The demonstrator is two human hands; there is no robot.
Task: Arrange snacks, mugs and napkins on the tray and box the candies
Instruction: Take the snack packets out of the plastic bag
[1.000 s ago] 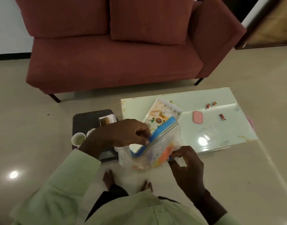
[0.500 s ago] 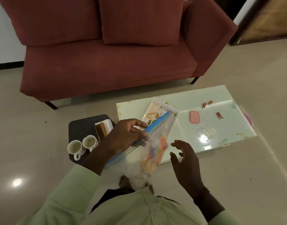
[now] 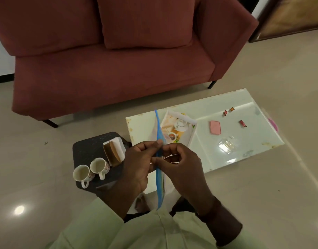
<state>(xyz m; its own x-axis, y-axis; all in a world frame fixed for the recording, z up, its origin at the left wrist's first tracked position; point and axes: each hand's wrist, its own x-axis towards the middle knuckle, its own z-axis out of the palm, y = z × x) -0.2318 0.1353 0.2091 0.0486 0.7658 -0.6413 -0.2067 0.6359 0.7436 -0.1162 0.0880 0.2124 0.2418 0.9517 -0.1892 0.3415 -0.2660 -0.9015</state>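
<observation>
Above the near edge of the low, glossy white surface, a clear plastic zip bag with a blue seal strip is held edge-on between both hands, so that only its blue strip is seen as a thin line running toward the body. The fingers of the left hand are pinched together on the strip from one side, and the right hand is clamped on it from the other, thumb and fingers closed. The risk is judged to lie in the seal: if it is pulled apart too sharply, or if the bag is tipped while only its top is gripped, the contents could be spilled onto the floor, well short of the white rectangular tray printed with a teapot picture. What is inside the bag cannot be made out from this angle. The tray is seen lying bare on the surface, tilted a little to the table's edges. Three small wrapped candies are scattered well apart toward the far right, a pink rounded lid lies between them and the tray, and a clear plastic candy box stands open nearer, not yet filled. Two white patterned mugs and a holder of white napkins are left on the dark stool at the left, just beside the left wrist, where a careless elbow could knock them.
</observation>
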